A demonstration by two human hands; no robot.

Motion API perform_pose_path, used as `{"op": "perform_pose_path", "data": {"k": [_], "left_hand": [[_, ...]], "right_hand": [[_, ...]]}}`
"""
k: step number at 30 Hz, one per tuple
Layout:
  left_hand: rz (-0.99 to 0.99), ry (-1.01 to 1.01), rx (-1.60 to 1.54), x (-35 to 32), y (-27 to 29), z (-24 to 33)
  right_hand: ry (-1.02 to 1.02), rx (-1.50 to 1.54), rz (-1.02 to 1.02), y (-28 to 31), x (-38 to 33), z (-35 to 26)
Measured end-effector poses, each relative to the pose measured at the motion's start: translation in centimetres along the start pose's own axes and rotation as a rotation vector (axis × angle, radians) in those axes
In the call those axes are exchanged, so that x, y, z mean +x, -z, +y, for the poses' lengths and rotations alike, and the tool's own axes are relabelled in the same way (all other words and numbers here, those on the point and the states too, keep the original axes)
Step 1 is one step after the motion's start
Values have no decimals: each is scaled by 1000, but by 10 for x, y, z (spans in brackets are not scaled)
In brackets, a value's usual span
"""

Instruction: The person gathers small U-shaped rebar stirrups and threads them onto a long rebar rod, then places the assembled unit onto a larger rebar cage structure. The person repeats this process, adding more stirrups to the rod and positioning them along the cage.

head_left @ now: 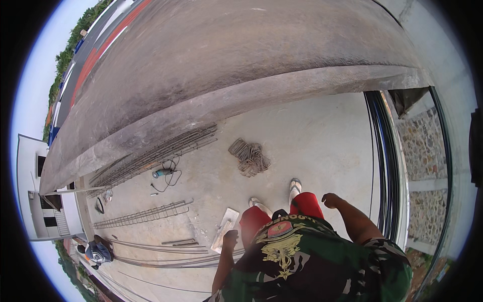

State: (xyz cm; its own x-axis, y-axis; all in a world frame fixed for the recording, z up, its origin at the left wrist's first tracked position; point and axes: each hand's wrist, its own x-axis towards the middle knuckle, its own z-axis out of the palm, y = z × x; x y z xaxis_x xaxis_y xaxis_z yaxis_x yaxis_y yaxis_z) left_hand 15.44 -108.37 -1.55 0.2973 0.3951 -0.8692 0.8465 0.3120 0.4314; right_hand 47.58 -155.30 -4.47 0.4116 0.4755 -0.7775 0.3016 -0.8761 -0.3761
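My left hand (pixel 230 239) hangs loosely curled, empty, just above a flat trowel board (pixel 225 230) on the concrete floor (pixel 312 146). My right hand (pixel 331 200) is closed, holding nothing. Farther off lie bent steel stirrups (pixel 250 157) and an angle grinder (pixel 162 173).

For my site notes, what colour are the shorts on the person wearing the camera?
Red shorts, best seen in the head view, below the camouflage shirt.

Concrete floor (pixel 312 146) carries wire stirrups (pixel 250 157), rebar cages (pixel 143 215) (long), an angle grinder (pixel 162 172).
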Motion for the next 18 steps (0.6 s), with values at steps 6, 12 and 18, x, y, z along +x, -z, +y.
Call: {"op": "perform_pose_path", "data": {"k": [6, 12, 18], "left_hand": [[122, 5, 249, -11, -32, -110], [253, -139, 307, 3, -83, -231], [171, -147, 573, -13, -92, -210]], "right_hand": [[176, -449, -63, 87, 78, 25], [161, -312, -133, 138, 117, -78], [129, -12, -159, 134, 121, -188]]}}
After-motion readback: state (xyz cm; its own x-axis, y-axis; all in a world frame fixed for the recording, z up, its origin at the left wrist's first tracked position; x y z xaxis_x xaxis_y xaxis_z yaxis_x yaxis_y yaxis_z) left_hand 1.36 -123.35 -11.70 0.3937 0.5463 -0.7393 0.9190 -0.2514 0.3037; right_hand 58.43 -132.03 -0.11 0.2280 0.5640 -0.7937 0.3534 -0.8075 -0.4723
